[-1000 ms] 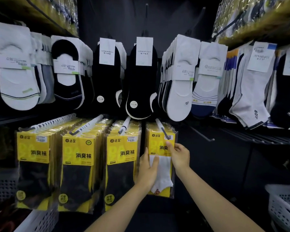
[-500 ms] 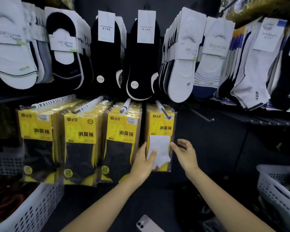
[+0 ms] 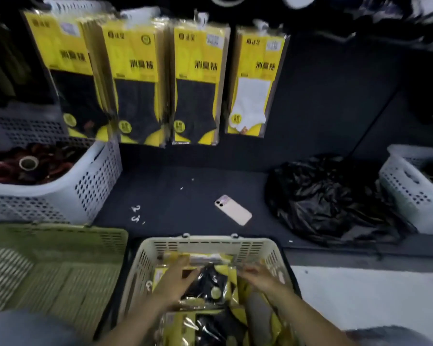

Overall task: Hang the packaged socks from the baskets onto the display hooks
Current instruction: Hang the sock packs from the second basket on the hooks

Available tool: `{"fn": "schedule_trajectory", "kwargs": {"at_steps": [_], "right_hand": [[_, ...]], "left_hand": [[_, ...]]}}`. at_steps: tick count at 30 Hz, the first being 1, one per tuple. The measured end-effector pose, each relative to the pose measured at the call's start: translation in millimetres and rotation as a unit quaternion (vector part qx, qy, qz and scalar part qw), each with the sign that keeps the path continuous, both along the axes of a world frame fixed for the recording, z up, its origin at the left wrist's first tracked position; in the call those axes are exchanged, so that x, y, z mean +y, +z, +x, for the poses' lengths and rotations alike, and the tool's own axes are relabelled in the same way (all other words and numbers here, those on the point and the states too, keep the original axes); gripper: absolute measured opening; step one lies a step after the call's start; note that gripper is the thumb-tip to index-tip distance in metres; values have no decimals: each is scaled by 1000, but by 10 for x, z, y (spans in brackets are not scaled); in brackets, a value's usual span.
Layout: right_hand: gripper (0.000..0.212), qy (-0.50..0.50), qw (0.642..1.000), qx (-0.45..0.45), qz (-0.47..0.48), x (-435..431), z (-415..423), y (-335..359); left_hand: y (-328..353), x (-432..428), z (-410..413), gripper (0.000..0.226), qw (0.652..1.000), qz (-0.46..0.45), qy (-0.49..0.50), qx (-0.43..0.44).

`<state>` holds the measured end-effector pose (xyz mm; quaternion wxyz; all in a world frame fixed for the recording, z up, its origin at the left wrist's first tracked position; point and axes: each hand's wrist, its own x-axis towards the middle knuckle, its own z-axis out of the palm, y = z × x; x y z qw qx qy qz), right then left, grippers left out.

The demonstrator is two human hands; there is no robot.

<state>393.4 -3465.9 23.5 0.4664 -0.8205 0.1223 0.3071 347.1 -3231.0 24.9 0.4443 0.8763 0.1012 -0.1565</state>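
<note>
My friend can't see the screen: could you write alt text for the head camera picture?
A left hand and right hand reach into a cream basket of yellow sock packs. Above, more packs hang on hooks; a phone lies on the dark surface.

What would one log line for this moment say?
place: cream basket | left grip: resting on black sock pack | right grip: beside it, hold unclear

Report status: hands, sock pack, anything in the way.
Left hand and right hand in cream basket, flanking black sock pack; grip too blurred to call. Pack in basket, not hung. Phone on floor between basket and hanging packs.
</note>
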Motion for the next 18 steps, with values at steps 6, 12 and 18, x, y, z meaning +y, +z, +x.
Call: {"fn": "schedule_trajectory", "kwargs": {"at_steps": [6, 12, 18], "right_hand": [[19, -67, 992, 105, 10, -16, -354, -553], [40, -83, 991, 103, -23, 111, -321, -754], [42, -127, 984, 121, 14, 255, -216, -952]], "left_hand": [[-569, 256, -467, 66, 982, -4, 123, 146], [-718, 300, -438, 55, 968, -54, 190, 153], [-882, 234, -354, 33, 945, -99, 266, 162]]}}
